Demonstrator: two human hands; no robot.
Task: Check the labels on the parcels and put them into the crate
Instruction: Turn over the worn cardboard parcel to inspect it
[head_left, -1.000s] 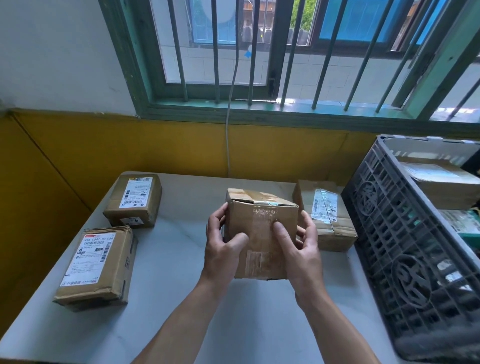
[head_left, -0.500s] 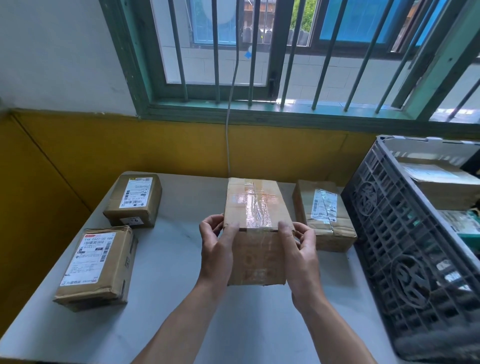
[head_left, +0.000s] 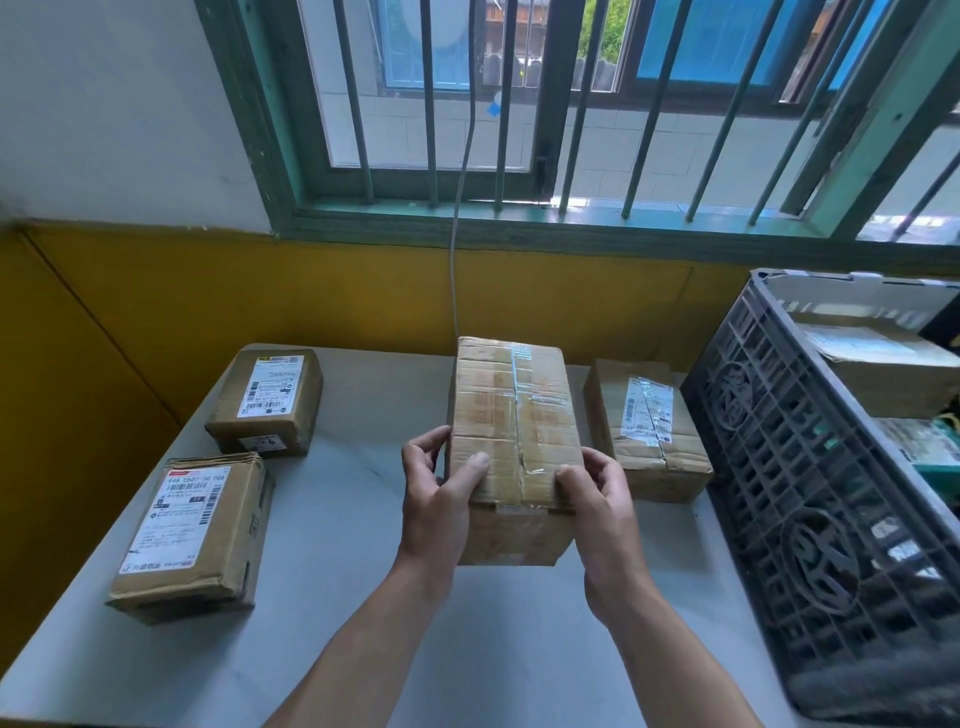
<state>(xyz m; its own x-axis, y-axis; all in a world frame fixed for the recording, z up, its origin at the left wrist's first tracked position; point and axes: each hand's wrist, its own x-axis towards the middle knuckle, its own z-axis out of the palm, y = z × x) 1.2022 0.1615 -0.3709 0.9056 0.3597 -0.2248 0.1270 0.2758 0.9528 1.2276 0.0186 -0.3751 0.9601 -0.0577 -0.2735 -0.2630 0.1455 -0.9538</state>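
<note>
Above the table (head_left: 363, 649) middle we grip the taped parcel (head_left: 514, 441) with left hand (head_left: 441, 499) and right hand (head_left: 597, 504), no label showing, crate (head_left: 779, 467) at right edge; shallow near-end hold could slip

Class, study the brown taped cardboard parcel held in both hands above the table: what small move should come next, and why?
Probably tip the brown taped cardboard parcel over to expose a hidden face. The left hand and right hand grip its near end, and the faces in view show no label. The grey plastic crate can wait until the label is read.
</note>
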